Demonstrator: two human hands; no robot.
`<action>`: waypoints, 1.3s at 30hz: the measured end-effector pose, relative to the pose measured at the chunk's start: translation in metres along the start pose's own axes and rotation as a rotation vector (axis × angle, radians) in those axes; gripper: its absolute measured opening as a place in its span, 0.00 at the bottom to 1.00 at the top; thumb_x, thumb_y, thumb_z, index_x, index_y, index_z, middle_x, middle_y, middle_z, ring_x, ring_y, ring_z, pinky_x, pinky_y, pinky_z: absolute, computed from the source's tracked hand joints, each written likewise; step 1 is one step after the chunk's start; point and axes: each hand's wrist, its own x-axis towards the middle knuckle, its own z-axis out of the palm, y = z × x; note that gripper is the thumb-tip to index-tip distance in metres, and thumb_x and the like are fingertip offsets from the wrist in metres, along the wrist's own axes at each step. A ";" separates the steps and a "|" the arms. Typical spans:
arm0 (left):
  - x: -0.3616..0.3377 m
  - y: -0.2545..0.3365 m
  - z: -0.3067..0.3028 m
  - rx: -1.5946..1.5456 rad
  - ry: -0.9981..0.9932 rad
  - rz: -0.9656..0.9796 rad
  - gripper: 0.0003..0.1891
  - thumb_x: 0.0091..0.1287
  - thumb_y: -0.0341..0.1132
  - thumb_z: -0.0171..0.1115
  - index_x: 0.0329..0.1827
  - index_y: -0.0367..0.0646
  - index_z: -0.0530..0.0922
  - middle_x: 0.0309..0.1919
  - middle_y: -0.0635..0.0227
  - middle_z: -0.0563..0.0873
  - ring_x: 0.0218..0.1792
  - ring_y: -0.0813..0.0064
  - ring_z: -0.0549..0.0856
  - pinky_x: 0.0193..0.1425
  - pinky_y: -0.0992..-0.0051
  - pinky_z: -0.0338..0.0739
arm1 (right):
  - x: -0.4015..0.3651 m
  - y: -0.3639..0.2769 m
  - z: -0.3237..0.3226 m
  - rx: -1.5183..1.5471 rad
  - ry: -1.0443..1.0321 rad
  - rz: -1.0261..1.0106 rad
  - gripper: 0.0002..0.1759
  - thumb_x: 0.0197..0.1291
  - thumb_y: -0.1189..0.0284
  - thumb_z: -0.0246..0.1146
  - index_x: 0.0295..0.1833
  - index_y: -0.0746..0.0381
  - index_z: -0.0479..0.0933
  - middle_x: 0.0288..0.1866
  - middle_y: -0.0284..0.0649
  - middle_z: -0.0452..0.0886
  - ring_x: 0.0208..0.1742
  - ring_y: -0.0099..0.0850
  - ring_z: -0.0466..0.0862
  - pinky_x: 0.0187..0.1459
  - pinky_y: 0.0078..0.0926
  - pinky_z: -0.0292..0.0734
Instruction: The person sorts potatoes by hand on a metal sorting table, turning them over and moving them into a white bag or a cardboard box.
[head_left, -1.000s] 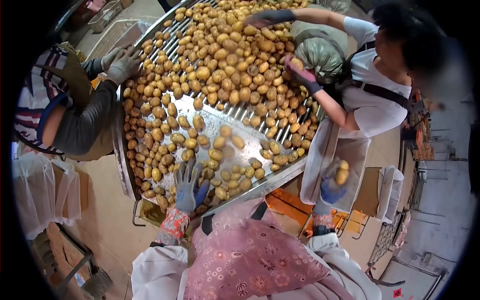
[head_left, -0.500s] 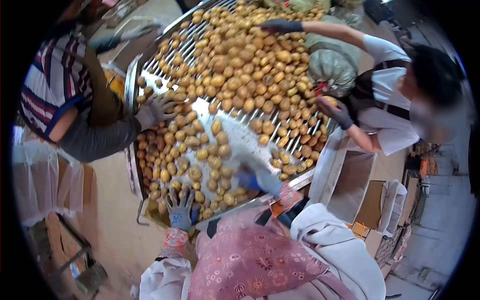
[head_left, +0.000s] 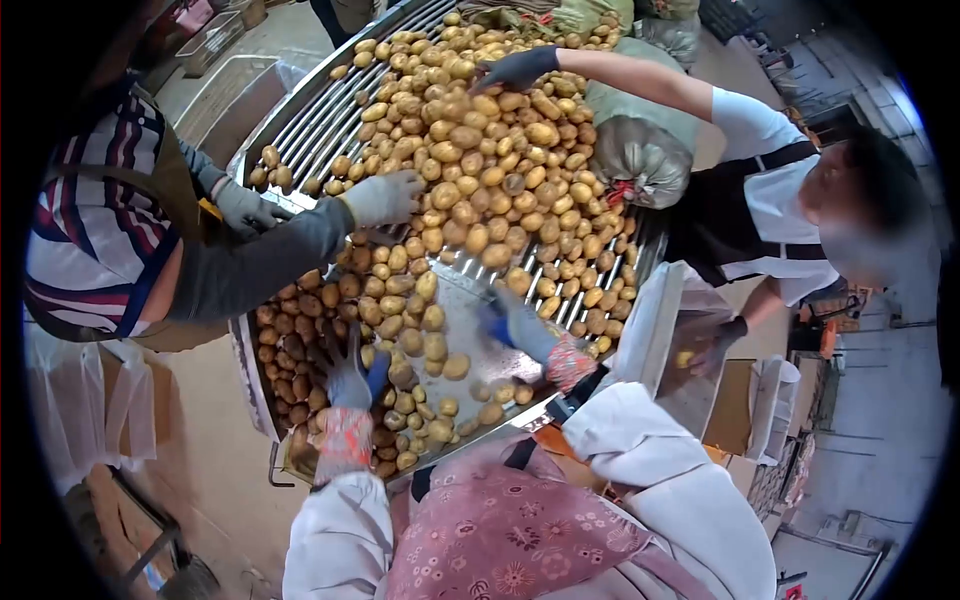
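Potatoes (head_left: 470, 150) cover a long metal tabletop (head_left: 455, 310) that runs from the lower middle of the frame up to the top centre. They are heaped thick over the roller bars in the upper half and thinner on the smooth plate near the bottom. The person wearing the camera stands at the lower end in a floral apron (head_left: 500, 530) and white sleeves, with both hands gloved. The left hand (head_left: 350, 378) rests on the potatoes along the lower left edge, its fingers spread apart and closed on nothing. The right hand (head_left: 517, 325) reaches over the bare plate at centre, just beside a few loose potatoes. It is blurred, so I cannot tell whether its fingers are apart or closed on anything. From the left of the frame a co-worker in a striped top stretches one grey-gloved hand (head_left: 383, 197) onto the pile and has the other glove (head_left: 250, 210) at the tabletop's rim. At the right a second co-worker in a white shirt lays a dark-gloved hand (head_left: 515, 68) on the potatoes near the top, while the other dark glove (head_left: 715, 350) is down in a lined box (head_left: 650, 320) beside the tabletop. A bulging sack (head_left: 640, 150) sits against the right edge, between that co-worker and the pile.
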 end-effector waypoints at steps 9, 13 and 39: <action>-0.129 -0.022 0.016 -0.041 0.097 0.195 0.31 0.71 0.54 0.57 0.78 0.62 0.68 0.81 0.58 0.60 0.79 0.38 0.54 0.81 0.38 0.41 | -0.122 0.010 0.078 -0.283 -0.454 -0.105 0.45 0.62 0.45 0.61 0.82 0.45 0.57 0.81 0.59 0.58 0.80 0.67 0.53 0.77 0.59 0.52; -0.155 -0.031 0.020 -0.100 -0.106 0.395 0.28 0.71 0.51 0.58 0.75 0.63 0.72 0.79 0.63 0.65 0.80 0.46 0.57 0.80 0.42 0.48 | -0.124 -0.029 0.114 -0.176 -0.340 -0.432 0.31 0.66 0.56 0.60 0.73 0.53 0.71 0.70 0.61 0.72 0.70 0.59 0.74 0.71 0.45 0.67; -0.051 -0.004 0.002 -0.385 -0.261 0.153 0.19 0.66 0.49 0.62 0.46 0.41 0.83 0.58 0.46 0.79 0.54 0.44 0.81 0.59 0.54 0.76 | -0.022 0.021 0.079 0.321 -0.217 0.069 0.24 0.65 0.55 0.65 0.60 0.54 0.72 0.53 0.44 0.78 0.50 0.40 0.83 0.51 0.40 0.81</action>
